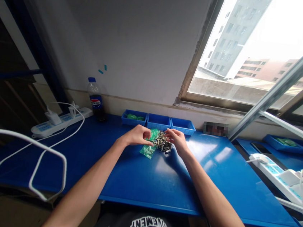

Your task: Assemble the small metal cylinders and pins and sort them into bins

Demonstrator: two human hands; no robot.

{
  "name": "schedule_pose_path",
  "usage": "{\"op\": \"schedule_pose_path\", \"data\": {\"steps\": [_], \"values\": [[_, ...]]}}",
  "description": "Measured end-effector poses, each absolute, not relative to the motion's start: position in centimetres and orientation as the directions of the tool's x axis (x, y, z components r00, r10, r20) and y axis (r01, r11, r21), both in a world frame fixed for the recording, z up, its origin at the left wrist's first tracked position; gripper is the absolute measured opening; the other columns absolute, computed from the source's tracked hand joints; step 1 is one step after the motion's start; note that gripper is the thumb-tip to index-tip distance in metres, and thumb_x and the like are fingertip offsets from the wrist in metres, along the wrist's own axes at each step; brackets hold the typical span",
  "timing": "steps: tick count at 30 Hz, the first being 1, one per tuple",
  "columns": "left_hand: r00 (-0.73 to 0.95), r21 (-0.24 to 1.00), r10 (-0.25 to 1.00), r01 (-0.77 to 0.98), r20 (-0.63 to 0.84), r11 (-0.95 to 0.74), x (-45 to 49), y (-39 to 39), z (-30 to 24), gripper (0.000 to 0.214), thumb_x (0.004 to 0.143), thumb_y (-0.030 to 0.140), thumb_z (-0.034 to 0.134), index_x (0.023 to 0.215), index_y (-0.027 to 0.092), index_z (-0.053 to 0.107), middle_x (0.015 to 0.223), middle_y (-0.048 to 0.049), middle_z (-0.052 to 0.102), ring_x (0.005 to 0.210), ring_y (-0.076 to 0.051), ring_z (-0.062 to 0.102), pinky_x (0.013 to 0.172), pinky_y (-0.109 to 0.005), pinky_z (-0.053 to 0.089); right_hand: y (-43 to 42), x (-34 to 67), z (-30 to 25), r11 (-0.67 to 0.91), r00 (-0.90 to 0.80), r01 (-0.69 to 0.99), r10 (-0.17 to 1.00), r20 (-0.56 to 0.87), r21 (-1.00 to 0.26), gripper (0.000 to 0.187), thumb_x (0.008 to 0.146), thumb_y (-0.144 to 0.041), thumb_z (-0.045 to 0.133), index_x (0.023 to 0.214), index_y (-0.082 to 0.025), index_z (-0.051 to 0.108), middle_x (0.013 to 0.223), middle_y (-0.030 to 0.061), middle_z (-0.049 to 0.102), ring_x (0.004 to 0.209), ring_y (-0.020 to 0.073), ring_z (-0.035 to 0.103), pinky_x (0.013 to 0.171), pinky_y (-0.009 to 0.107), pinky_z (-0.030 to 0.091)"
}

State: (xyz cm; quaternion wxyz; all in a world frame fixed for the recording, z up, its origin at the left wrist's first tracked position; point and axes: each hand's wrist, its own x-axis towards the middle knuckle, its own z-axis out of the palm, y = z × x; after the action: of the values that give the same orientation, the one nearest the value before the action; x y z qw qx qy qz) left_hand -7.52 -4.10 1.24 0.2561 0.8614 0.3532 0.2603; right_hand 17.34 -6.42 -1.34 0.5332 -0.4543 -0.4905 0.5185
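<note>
A small pile of metal screws (160, 140) lies on the blue table, with some darker pieces at its right front. Beside the pile, on its left, is a green clear plastic bag (147, 151) with small pieces inside. My left hand (137, 136) is closed at the bag's left edge, fingers curled and thumb against the plastic. My right hand (177, 139) hovers at the right side of the screws, its fingertips drawn together. Whatever is between those fingertips is too small to make out.
Behind the hands stand joined blue bins (159, 122); the left one holds green bags. A cola bottle (96, 102) and a power strip (62, 121) with white cables are at left. Another power strip (282, 178) is at right, near a metal post (273, 83).
</note>
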Motion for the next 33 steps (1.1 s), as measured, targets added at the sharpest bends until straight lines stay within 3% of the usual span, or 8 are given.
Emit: {"op": "schedule_pose_path", "data": {"steps": [4,9,17,20,23,27,30,33], "values": [[0.756,0.553,0.626,0.444,0.191,-0.705,-7.7,-4.3,1.3,0.058,0.050,0.060,0.093,0.084,0.017,0.074,0.080,-0.0022,0.064,0.068,-0.015,0.055,0.057,-0.024,0.038,-6.4,17.3,-1.3,0.049,-0.018,-0.088,0.999,0.050,-0.995,0.041,0.073,-0.059,0.081,0.080,-0.019,0.075,0.076,0.0056,0.073,0.061,0.0155,0.059,0.058,0.029,0.045],[0.780,0.527,0.616,0.478,0.114,-0.703,-7.5,-4.2,1.1,0.064,0.055,0.059,0.092,0.103,0.019,0.078,0.089,-0.0052,0.066,0.079,-0.020,0.059,0.064,-0.027,0.042,-6.6,17.3,-1.1,0.053,-0.016,-0.070,0.998,0.054,-0.996,0.041,0.074,-0.059,0.079,0.081,-0.019,0.074,0.077,0.0055,0.073,0.061,0.0160,0.059,0.059,0.029,0.046],[0.773,0.508,0.630,0.513,0.077,-0.692,-7.3,-4.0,1.1,0.057,0.054,0.059,0.092,0.086,0.018,0.070,0.094,-0.0041,0.058,0.079,-0.018,0.054,0.063,-0.026,0.040,-6.5,17.3,-1.3,0.045,-0.017,-0.073,0.999,0.046,-0.996,0.041,0.074,-0.060,0.079,0.081,-0.019,0.074,0.076,0.0053,0.074,0.061,0.0157,0.059,0.060,0.029,0.046],[0.766,0.567,0.630,0.466,0.125,-0.679,-7.4,-3.8,0.9,0.050,0.059,0.056,0.090,0.082,0.016,0.068,0.093,-0.0035,0.056,0.077,-0.016,0.053,0.064,-0.026,0.040,-6.5,17.2,-1.3,0.063,-0.027,-0.050,0.998,0.064,-0.997,0.043,0.074,-0.061,0.079,0.082,-0.019,0.074,0.076,0.0053,0.073,0.061,0.0159,0.059,0.060,0.029,0.046],[0.739,0.649,0.648,0.404,0.184,-0.645,-7.5,-3.7,0.8,0.045,0.064,0.053,0.088,0.075,0.015,0.067,0.080,-0.0004,0.056,0.071,-0.014,0.051,0.062,-0.024,0.037,-6.9,17.0,-1.0,0.107,-0.054,0.008,0.993,0.106,-0.994,0.044,0.075,-0.062,0.078,0.085,-0.019,0.075,0.077,0.0054,0.074,0.062,0.0163,0.060,0.061,0.030,0.046],[0.566,0.803,0.791,0.346,0.234,-0.485,-7.1,-3.7,0.8,0.048,0.066,0.057,0.086,0.068,0.015,0.063,0.060,0.0036,0.050,0.057,-0.009,0.043,0.053,-0.023,0.028,-7.7,16.6,-0.4,0.181,-0.152,0.085,0.974,0.167,-0.980,0.044,0.077,-0.059,0.078,0.094,-0.019,0.077,0.081,0.0056,0.075,0.070,0.0190,0.065,0.067,0.031,0.049],[0.447,0.902,0.868,0.251,0.215,-0.352,-6.5,-3.9,1.0,0.050,0.066,0.059,0.085,0.072,0.013,0.066,0.062,0.0009,0.059,0.055,-0.010,0.048,0.051,-0.022,0.032,-8.1,16.1,-0.2,0.181,-0.208,0.072,0.964,0.163,-0.981,0.046,0.072,-0.058,0.083,0.096,-0.019,0.078,0.081,0.0054,0.075,0.072,0.0206,0.067,0.069,0.032,0.051],[0.456,0.944,0.873,0.177,0.173,-0.280,-6.1,-4.4,1.4,0.050,0.068,0.060,0.084,0.078,0.012,0.071,0.067,-0.0025,0.067,0.057,-0.011,0.054,0.052,-0.022,0.036,-8.1,15.8,-0.3,0.160,-0.195,0.015,0.969,0.154,-0.987,0.048,0.065,-0.056,0.087,0.093,-0.018,0.078,0.080,0.0055,0.075,0.067,0.0200,0.066,0.067,0.033,0.051]]}}
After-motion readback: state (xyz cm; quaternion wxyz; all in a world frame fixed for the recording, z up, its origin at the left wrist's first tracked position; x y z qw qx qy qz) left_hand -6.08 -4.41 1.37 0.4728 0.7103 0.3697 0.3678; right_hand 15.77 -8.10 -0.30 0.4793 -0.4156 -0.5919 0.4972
